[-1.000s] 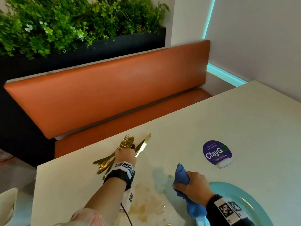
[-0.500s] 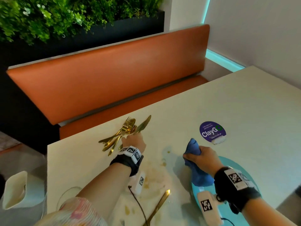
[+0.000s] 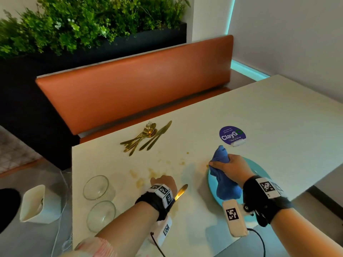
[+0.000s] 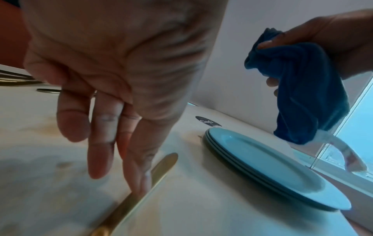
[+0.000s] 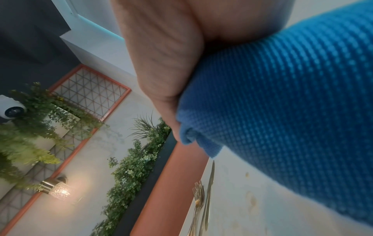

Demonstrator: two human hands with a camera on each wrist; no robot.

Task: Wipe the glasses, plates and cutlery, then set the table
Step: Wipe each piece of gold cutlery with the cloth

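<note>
Though waffle-weave, blue cloth [image 5: 282,95] bunched.

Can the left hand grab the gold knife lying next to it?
Probably yes. The left hand hangs open right over the gold knife, one fingertip at or almost on its blade, and nothing lies between them. The stacked plates sit off to the side.
</note>
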